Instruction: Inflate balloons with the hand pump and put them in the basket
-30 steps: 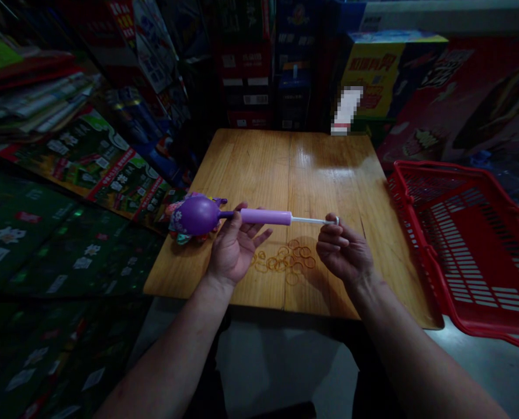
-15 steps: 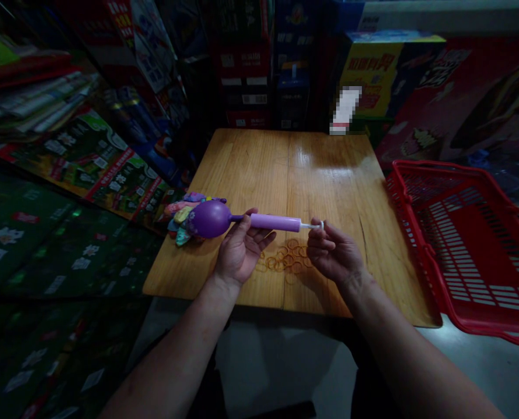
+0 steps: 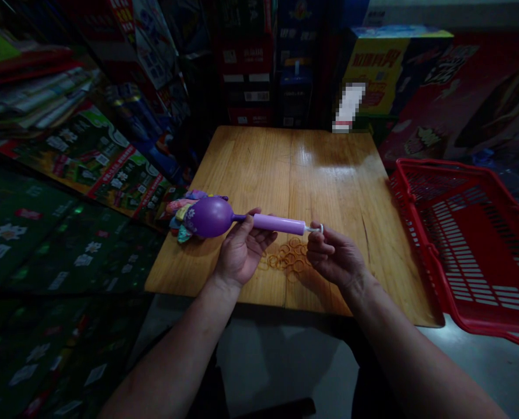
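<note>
A purple hand pump (image 3: 278,223) lies level above the near part of the wooden table (image 3: 294,169). On its left tip sits a partly inflated purple balloon (image 3: 210,216). My left hand (image 3: 242,250) holds the pump's front end where the balloon's neck meets it. My right hand (image 3: 334,256) grips the white plunger handle (image 3: 318,229), which is pushed almost fully into the barrel. Under my hands lie several tan rubber bands (image 3: 288,259).
A heap of flat coloured balloons (image 3: 181,210) lies on the table's left edge behind the purple one. A red plastic basket (image 3: 464,244) stands to the right of the table. Printed boxes and packages (image 3: 88,157) crowd the left side and the back.
My right hand has pushed the plunger in, so the white rod that showed a second ago is almost gone. The balloon has swelled a little.
</note>
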Demonstrator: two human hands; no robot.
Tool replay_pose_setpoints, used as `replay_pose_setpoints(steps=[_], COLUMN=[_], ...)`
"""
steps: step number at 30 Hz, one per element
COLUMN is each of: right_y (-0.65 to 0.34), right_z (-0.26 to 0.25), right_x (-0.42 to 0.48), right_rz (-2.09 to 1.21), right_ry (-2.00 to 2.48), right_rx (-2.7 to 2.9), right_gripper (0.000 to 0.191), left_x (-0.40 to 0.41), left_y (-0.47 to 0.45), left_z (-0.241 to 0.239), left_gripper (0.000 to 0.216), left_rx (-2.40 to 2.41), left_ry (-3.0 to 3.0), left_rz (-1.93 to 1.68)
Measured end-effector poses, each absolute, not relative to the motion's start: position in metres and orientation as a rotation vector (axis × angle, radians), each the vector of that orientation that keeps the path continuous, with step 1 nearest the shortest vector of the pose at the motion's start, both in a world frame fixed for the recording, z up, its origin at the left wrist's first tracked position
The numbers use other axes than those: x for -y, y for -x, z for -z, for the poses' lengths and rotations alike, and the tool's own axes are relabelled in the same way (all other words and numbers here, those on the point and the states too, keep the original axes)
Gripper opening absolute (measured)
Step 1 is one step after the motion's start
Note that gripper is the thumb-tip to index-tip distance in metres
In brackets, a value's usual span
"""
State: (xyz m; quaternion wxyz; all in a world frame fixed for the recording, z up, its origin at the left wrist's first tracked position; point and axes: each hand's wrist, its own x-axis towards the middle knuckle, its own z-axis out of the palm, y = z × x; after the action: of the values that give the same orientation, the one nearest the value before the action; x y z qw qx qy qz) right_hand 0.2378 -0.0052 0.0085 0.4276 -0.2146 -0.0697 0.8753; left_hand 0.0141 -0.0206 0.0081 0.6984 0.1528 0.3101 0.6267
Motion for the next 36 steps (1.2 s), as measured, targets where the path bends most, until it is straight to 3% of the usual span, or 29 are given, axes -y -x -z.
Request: replay_pose_setpoints(steps=[6, 14, 21, 36], right_y=[-0.250, -0.234, -0.252, -0.237], right_z=[-0.019, -0.004, -0.020, -0.005], right_x=[0.000, 0.002, -0.001, 0.001], right_rz=[-2.062, -2.200, -2.054, -2.189], right_ry=[0.474, 0.546, 0.511, 0.467], right_rx=[0.143, 0.212, 0.183, 0.181], right_gripper=[0.008, 0.010, 0.011, 0.011], left_x=[0.016, 0.024, 0.015, 0.019], left_y=[0.001, -0.021, 0.001, -0.013], left_z=[-0.011, -0.004, -0.016, -0.008], left_gripper=[0.026, 0.027, 0.025, 0.023], left_rx=[-0.715, -0.710, -0.716, -0.693], left_ry=[-0.354, -0.338, -0.388, -0.336], left_rz=[-1.498, -1.371, -1.490, -1.405])
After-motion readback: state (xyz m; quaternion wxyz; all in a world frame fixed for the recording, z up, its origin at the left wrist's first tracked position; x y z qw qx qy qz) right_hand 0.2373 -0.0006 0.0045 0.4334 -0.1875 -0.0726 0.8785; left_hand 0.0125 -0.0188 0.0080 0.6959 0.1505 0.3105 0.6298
